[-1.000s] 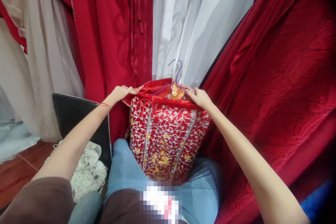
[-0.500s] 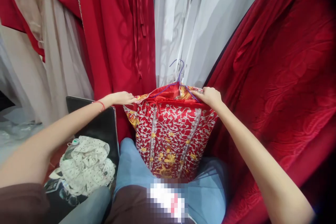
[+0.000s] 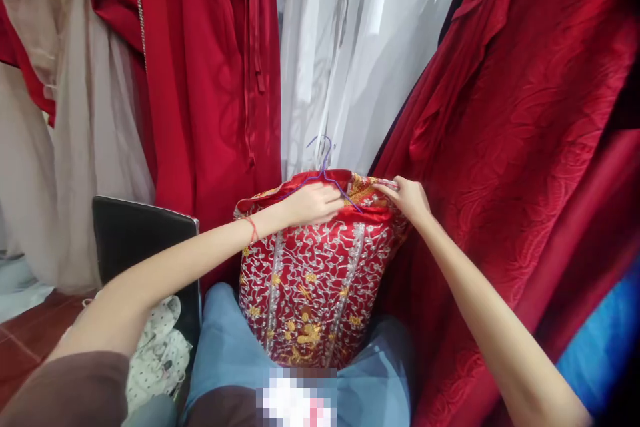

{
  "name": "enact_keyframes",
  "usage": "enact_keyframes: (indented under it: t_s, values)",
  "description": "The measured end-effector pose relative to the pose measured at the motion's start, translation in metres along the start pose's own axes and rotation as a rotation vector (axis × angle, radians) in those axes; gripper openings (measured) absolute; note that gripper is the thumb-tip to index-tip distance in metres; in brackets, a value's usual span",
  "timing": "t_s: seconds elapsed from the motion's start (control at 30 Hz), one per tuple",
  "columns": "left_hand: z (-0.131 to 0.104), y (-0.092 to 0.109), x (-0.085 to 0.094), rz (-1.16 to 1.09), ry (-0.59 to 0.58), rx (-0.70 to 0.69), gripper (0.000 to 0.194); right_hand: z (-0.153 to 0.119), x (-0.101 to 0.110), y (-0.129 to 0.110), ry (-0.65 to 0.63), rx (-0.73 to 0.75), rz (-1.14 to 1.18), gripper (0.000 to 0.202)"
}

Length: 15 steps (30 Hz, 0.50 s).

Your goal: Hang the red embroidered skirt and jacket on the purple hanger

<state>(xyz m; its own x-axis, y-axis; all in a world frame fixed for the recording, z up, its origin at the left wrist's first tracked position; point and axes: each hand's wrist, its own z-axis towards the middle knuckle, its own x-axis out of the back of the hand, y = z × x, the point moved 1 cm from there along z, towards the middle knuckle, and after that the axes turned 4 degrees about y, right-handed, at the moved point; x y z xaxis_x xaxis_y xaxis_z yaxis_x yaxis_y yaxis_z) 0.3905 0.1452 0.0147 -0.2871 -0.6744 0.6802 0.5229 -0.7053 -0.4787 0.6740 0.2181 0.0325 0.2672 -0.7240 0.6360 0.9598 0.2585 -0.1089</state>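
Note:
A red garment (image 3: 315,267) with silver and gold embroidery stands between my knees, its top edge facing me. A thin purple hanger (image 3: 324,163) sits in its opening, hook upward. My left hand (image 3: 317,203) reaches across the top edge by the hanger's middle; its fingers point right and are bent, and the fingertips are partly hidden, so what they grip is unclear. At the garment's top right corner, my right hand (image 3: 407,199) pinches the embroidered edge between thumb and fingers.
Red gowns (image 3: 220,80) and white gowns (image 3: 320,47) hang ahead, with a patterned red cloth (image 3: 525,180) along the right. On my left stands a black chair (image 3: 145,233) holding a dotted white cloth (image 3: 160,353). Beige gowns (image 3: 75,147) hang at far left.
My left hand has left the garment's top left corner and moved right to the hanger's middle. My right hand stays at the right corner. The view has shifted slightly.

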Motion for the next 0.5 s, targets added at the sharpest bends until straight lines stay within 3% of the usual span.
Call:
enact_keyframes:
  t_s: [0.07,0.1,0.27,0.4,0.43,0.5]
  values:
    - [0.032,-0.014,-0.002,0.037,0.129,0.126,0.041,-0.001,0.004,0.004,-0.011,0.057,0.031,0.068]
    - [0.045,-0.021,-0.005,0.024,0.132,0.187,0.049,-0.002,0.006,0.006,-0.017,0.078,0.038,0.068]
    - [0.08,-0.042,-0.031,-0.211,-0.119,0.342,0.032,-0.01,0.004,0.003,-0.026,0.032,-0.107,0.064]
    - [0.083,-0.037,-0.046,-0.199,-0.02,0.57,0.035,-0.024,-0.002,-0.036,0.165,-0.08,-0.238,0.067]
    - [0.083,-0.036,-0.046,-0.195,-0.006,0.622,0.036,-0.027,-0.003,-0.048,0.178,-0.097,-0.209,0.066]
    - [0.085,-0.034,-0.045,-0.193,0.003,0.684,0.038,-0.029,-0.006,-0.073,0.08,-0.127,-0.08,0.065]
